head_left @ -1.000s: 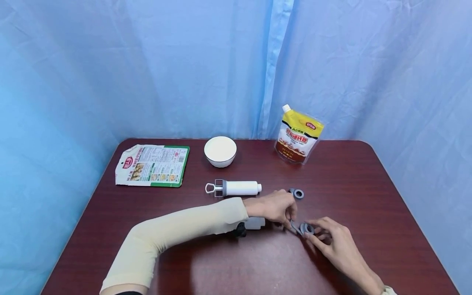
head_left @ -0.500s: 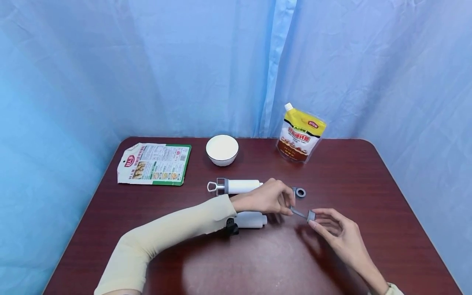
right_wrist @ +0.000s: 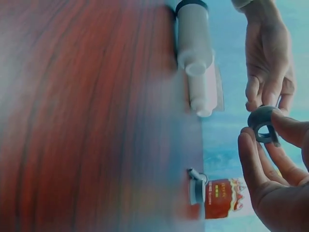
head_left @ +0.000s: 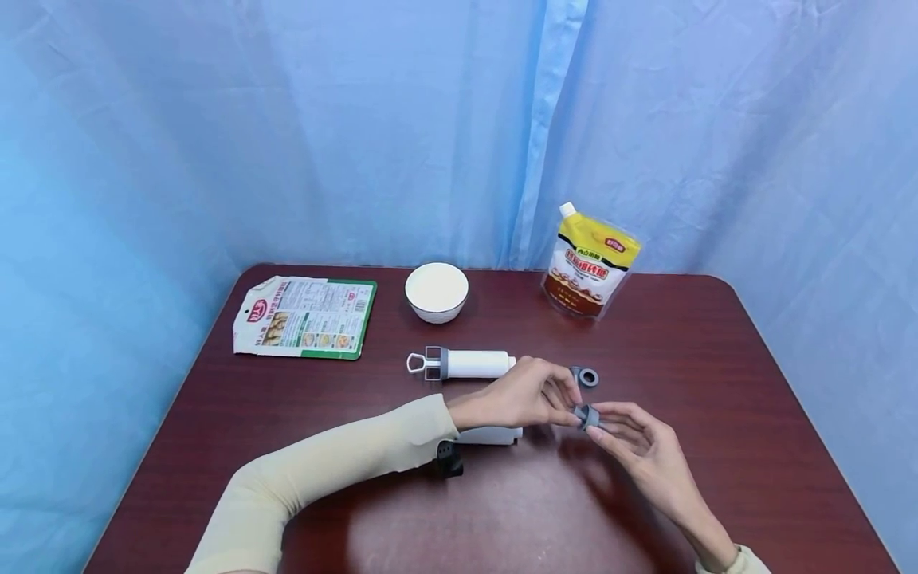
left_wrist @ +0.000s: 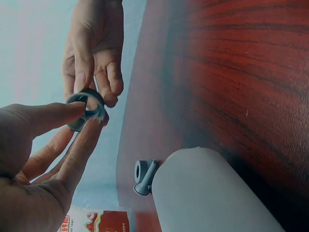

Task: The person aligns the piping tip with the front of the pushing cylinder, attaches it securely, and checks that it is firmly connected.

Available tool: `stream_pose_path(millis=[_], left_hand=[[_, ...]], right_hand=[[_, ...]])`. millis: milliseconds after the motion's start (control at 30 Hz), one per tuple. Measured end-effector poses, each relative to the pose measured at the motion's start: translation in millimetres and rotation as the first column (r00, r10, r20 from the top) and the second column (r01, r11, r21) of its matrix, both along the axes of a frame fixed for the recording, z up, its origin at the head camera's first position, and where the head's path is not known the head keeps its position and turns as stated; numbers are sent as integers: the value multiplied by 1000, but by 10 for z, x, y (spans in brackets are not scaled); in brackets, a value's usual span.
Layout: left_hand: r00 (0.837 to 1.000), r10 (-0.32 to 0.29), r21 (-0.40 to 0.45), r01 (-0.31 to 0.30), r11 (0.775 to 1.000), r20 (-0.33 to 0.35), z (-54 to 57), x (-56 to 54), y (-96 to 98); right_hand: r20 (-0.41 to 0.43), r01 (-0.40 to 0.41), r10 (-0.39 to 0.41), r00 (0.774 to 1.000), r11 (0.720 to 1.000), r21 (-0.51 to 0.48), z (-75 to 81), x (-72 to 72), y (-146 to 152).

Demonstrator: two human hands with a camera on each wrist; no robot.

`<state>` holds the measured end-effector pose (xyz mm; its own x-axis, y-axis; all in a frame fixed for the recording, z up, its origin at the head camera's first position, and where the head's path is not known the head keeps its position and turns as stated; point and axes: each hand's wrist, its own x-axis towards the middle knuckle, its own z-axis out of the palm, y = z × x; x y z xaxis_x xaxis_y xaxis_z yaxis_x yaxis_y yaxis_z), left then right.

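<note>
My left hand [head_left: 527,395] reaches in from the left and pinches a thin grey nozzle, mostly hidden by the fingers. Facing it, my right hand [head_left: 645,458] holds a grey ring cap [head_left: 591,417] between thumb and fingertips. The two parts overlap above the table; in the left wrist view, fingertips and thumb of the left hand are right at the opening of the ring cap [left_wrist: 96,99]. In the right wrist view, a narrow grey end [right_wrist: 276,141] sticks out beside the ring cap. Behind the hands lies another grey ring cap [head_left: 588,378] with a nozzle [left_wrist: 146,181] beside it.
A white syringe [head_left: 476,364] with a loop handle lies behind my left forearm. A second white barrel [head_left: 495,436] is partly covered by the left wrist. At the back are a white bowl [head_left: 437,295], a standing spouted pouch [head_left: 591,267] and a flat packet [head_left: 308,317].
Both hands have lifted the grey parts and brought them together. The nozzle, seen earlier as a thin stick left of the ring cap, now overlaps it.
</note>
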<state>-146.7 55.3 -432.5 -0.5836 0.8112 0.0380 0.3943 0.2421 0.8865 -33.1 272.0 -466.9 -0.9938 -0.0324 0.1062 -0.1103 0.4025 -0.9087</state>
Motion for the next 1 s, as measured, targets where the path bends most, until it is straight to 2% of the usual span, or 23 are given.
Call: stream_pose_path(millis=[133, 333, 667, 867, 1000], left_hand=[[1000, -2, 7, 2, 1000, -13, 11, 29, -22], [999, 14, 25, -13, 1000, -31, 28, 33, -57], [999, 11, 29, -10, 1000, -40, 48, 16, -143], [999, 6, 7, -5, 1000, -49, 82, 12, -187], [999, 8, 20, -8, 1000, -32, 90, 7, -230]], right_hand=[[2, -21, 21, 1000, 999, -47, 8, -17, -47], [-18, -42, 39, 999, 984, -171, -7, -60, -101], [103, -9, 40, 994, 959, -282, -29, -106, -136], [117, -14, 54, 992, 946, -324, -21, -145, -157], [149, -1, 56, 987, 939, -343, -39, -162, -165]])
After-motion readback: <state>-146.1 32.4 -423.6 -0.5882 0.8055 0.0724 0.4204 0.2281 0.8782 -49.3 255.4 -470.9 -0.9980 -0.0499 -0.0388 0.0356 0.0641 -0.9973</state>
